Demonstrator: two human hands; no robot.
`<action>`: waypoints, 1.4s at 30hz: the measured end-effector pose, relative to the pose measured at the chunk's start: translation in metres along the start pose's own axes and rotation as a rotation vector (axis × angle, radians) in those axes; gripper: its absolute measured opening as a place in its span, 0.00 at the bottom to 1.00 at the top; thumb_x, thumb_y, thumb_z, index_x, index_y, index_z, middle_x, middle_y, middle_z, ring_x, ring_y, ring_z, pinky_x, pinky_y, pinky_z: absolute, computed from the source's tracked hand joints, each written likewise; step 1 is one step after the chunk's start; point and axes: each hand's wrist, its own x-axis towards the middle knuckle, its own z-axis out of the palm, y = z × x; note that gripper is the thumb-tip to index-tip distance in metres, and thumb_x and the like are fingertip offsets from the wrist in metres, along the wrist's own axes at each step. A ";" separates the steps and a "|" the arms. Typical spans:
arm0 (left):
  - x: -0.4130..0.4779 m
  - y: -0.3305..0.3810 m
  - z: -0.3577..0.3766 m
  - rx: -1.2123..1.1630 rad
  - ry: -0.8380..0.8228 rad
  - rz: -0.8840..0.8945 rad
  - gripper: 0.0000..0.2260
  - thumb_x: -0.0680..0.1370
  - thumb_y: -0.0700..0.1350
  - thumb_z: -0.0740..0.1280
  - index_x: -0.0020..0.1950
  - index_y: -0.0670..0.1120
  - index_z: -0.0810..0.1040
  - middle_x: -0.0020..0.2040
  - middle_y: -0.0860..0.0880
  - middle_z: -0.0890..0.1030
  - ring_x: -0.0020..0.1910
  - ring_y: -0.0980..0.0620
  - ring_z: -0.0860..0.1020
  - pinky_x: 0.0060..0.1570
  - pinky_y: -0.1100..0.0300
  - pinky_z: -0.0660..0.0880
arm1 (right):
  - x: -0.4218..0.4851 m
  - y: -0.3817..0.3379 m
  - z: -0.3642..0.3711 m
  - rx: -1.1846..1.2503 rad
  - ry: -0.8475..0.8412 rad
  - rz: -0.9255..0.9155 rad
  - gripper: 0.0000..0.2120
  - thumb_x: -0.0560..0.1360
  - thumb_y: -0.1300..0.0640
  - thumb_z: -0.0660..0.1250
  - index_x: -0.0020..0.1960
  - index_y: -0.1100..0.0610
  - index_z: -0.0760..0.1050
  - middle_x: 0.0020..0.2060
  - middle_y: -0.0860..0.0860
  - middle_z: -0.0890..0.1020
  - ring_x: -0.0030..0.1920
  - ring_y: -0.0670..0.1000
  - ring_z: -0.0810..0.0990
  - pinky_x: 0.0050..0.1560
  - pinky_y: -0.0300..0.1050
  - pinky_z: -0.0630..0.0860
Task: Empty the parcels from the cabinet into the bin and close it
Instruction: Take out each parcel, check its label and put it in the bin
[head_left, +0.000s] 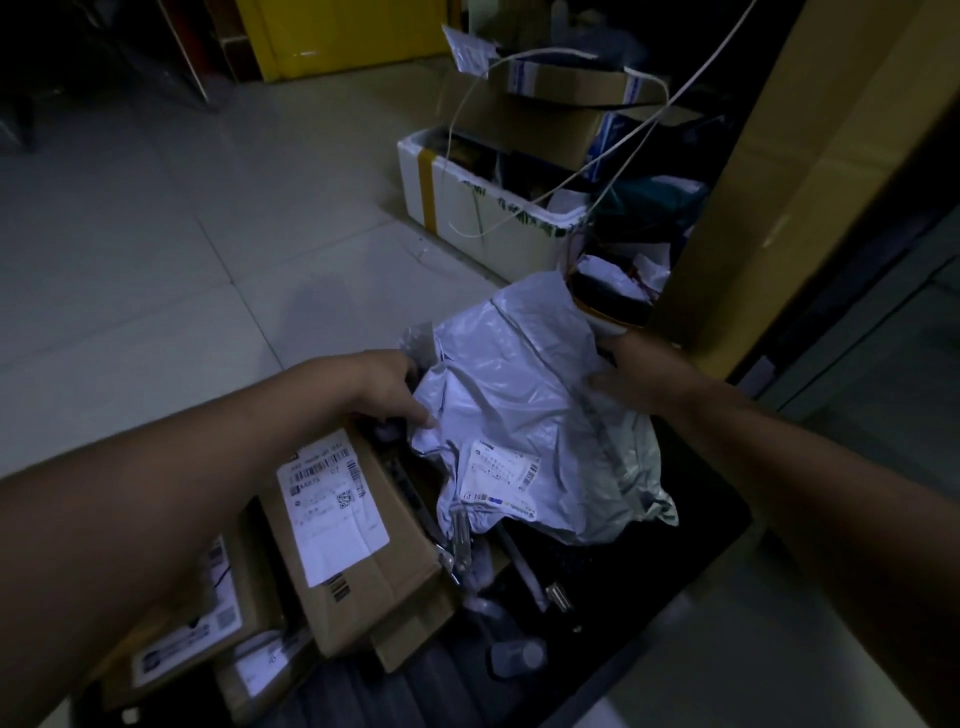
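Over the dark bin (639, 582), a crumpled grey mailer (519, 405) hangs between two hands, left hand (384, 389) pinching its left edge, right hand (634, 374) gripping its right edge, label end drooping toward boxes (363, 566) already inside.

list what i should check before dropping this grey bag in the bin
1. Left hand and right hand both hold the grey bag: ok.
2. Grey bag is above the bin: ok.
3. Landing spot beside the cardboard box is free: cannot tell, too dark.
4. White cable is clear of the bag: ok.
5. Cabinet emptied: cannot tell, its inside is not in view.
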 end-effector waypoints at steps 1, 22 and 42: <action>-0.005 0.003 -0.005 0.045 0.013 0.003 0.21 0.73 0.56 0.74 0.59 0.44 0.78 0.54 0.46 0.81 0.51 0.46 0.79 0.50 0.58 0.73 | -0.003 -0.001 -0.006 0.028 -0.020 0.001 0.17 0.77 0.52 0.69 0.64 0.55 0.78 0.57 0.54 0.82 0.58 0.58 0.79 0.46 0.40 0.68; -0.234 0.242 -0.052 0.272 0.038 0.350 0.22 0.79 0.54 0.67 0.70 0.47 0.71 0.59 0.45 0.78 0.55 0.43 0.80 0.53 0.49 0.79 | -0.343 0.043 -0.243 0.228 0.046 0.388 0.15 0.77 0.46 0.68 0.52 0.59 0.80 0.49 0.57 0.84 0.48 0.58 0.84 0.50 0.50 0.81; -0.296 0.607 0.013 0.444 0.111 0.779 0.21 0.83 0.54 0.61 0.74 0.47 0.69 0.74 0.47 0.69 0.70 0.45 0.70 0.67 0.56 0.67 | -0.543 0.277 -0.309 0.196 0.377 0.895 0.28 0.73 0.36 0.67 0.67 0.50 0.76 0.59 0.54 0.82 0.56 0.55 0.82 0.46 0.41 0.73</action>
